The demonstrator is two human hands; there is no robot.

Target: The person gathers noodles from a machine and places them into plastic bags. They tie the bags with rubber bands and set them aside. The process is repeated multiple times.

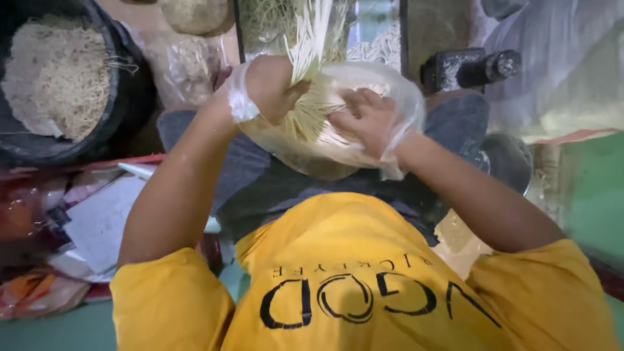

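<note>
Both hands work at a clear plastic bag (338, 146) held above the person's lap, in the middle of the view. The left hand (273, 88), wearing a thin clear plastic glove, is closed around a bundle of pale yellow noodle strands (311, 62); the strands fan upward past the fist and their lower ends run down into the mouth of the bag. The right hand (364, 120) lies just right of the bundle, fingers spread and partly curled against the strands, with the bag's film draped over its wrist. At the far left sits a dark round tub (127, 97) heaped with similar pale noodles (55, 78). At the near left, papers (104, 221) and reddish packets (29, 214) lie on a cluttered surface. A dark metal device (468, 68) stands at the far right.
</note>
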